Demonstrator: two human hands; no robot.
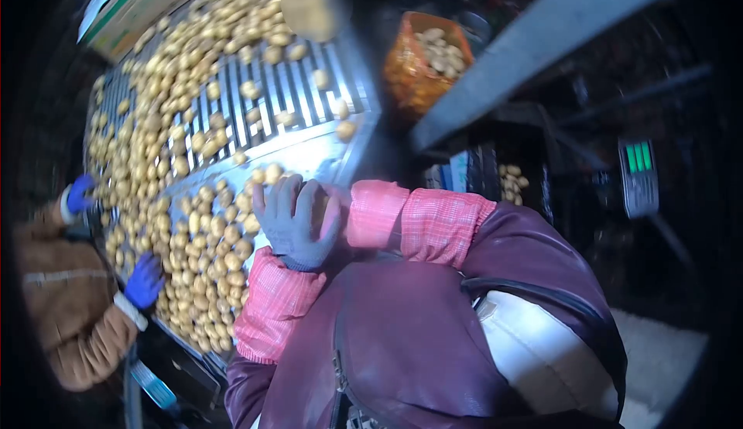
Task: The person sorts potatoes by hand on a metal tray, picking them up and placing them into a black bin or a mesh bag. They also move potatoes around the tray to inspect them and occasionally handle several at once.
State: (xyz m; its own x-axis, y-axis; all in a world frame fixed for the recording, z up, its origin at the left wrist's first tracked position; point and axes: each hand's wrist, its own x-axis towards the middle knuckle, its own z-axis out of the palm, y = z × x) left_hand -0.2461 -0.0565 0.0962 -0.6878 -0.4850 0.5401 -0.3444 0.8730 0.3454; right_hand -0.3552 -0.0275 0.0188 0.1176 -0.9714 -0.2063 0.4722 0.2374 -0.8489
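My left hand (296,224), in a grey glove, is at the near right edge of the sorting table, its back toward me and its fingers and thumb apart. A brownish patch shows between thumb and fingers; I cannot make out what it is. My right arm, in a pink checked sleeve cover (379,214), reaches across from the right. Its hand is hidden behind the left one, so its fingers do not show. Many potatoes (205,274) lie on the metal table just left of my hands, a few right by the fingertips.
A slatted metal grate (309,80) carries more potatoes. Across the left side, a co-worker's blue-gloved hands (143,280) are at the potatoes. An orange bag of potatoes (433,49), a slanting metal beam (542,38) and a green-lit display (640,173) stand right. A carton (139,7) is upper left.
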